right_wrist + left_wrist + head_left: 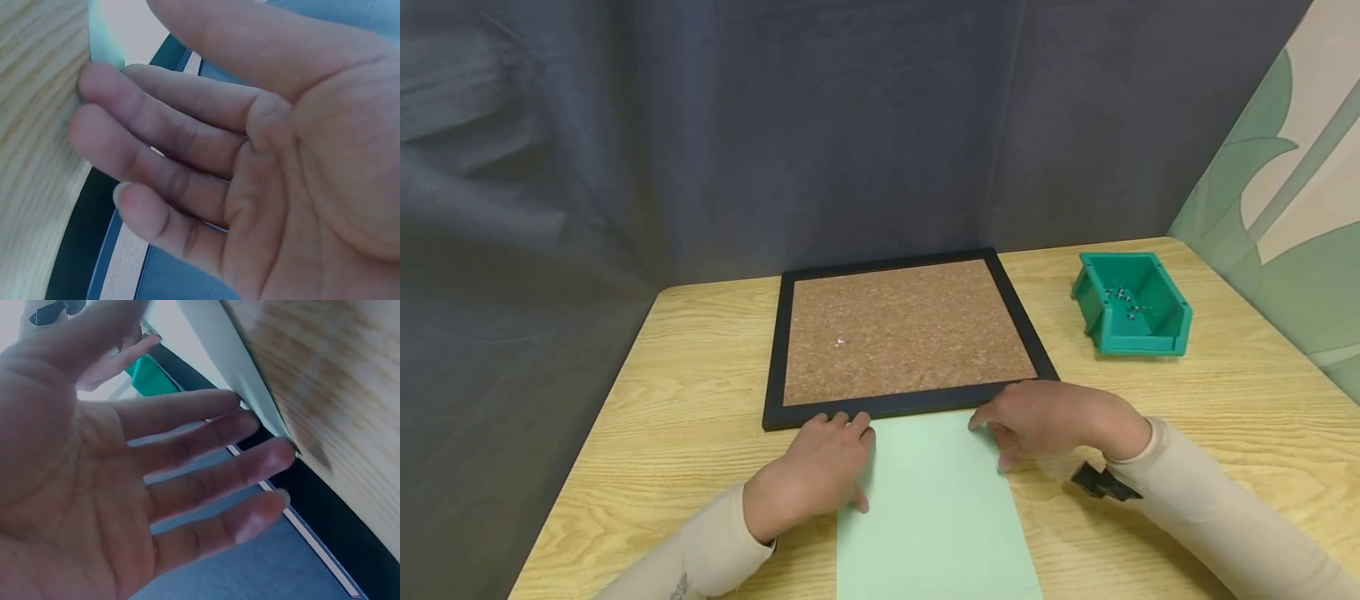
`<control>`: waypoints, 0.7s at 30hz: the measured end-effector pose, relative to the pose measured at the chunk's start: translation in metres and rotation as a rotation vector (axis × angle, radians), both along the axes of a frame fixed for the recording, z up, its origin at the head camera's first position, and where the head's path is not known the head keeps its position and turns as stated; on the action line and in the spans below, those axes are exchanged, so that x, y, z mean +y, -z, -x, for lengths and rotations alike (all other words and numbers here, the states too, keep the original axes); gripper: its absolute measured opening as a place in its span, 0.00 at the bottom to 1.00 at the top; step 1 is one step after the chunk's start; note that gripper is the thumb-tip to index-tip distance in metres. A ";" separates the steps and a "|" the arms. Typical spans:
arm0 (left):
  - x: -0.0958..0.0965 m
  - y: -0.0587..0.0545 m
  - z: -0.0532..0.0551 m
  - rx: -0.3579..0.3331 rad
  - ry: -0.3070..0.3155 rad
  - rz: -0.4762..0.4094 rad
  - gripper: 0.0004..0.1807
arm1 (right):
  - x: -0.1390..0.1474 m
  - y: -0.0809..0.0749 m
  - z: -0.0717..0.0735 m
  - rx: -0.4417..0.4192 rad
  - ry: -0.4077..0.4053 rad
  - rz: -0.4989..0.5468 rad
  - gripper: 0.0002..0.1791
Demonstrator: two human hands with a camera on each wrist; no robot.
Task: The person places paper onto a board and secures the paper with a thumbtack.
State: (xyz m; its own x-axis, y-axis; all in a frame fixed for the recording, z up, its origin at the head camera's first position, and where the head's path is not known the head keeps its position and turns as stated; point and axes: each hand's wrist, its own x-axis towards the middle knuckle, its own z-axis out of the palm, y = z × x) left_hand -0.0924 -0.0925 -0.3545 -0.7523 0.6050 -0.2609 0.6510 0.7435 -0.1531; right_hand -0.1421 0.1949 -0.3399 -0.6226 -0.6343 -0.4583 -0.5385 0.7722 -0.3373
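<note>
A pale green sheet of paper (932,517) lies on the table, its far edge close to the front of a black-framed cork board (902,333). My left hand (822,467) rests at the sheet's far left corner, its fingertips reaching the board's frame. In the left wrist view the fingers (219,481) are nearly straight and spread. At the far right corner is my right hand (1051,417), touching the paper and partly covering the frame's corner. Its fingers (169,137) are loosely bent in the right wrist view, with nothing gripped between them.
To the right of the board stands a green plastic bin (1138,343) with several small push pins (1122,294) inside. A dark curtain (850,125) hangs behind the wooden table (692,375). A wall with leaf patterns (1292,217) borders the right side.
</note>
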 end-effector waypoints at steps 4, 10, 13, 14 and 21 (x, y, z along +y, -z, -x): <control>0.000 0.003 0.002 -0.009 0.027 0.025 0.49 | -0.001 0.001 0.000 -0.015 0.018 0.007 0.30; 0.002 0.010 0.006 0.109 0.132 0.030 0.38 | 0.000 0.000 -0.001 -0.001 0.016 0.023 0.25; 0.003 0.012 0.007 0.133 0.143 0.031 0.34 | 0.000 0.000 -0.001 0.011 0.003 0.020 0.25; 0.003 0.012 0.007 0.134 0.140 0.031 0.33 | 0.000 0.000 -0.001 0.011 0.001 0.018 0.25; 0.001 0.010 0.010 0.180 0.113 -0.070 0.15 | 0.000 0.001 -0.002 0.033 -0.014 0.008 0.25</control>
State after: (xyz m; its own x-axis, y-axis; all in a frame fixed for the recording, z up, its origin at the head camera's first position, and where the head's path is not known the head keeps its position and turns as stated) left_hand -0.1027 -0.0914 -0.3645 -0.7089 0.7004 -0.0831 0.6980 0.6800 -0.2245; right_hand -0.1398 0.1953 -0.3404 -0.6284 -0.6463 -0.4330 -0.5599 0.7622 -0.3250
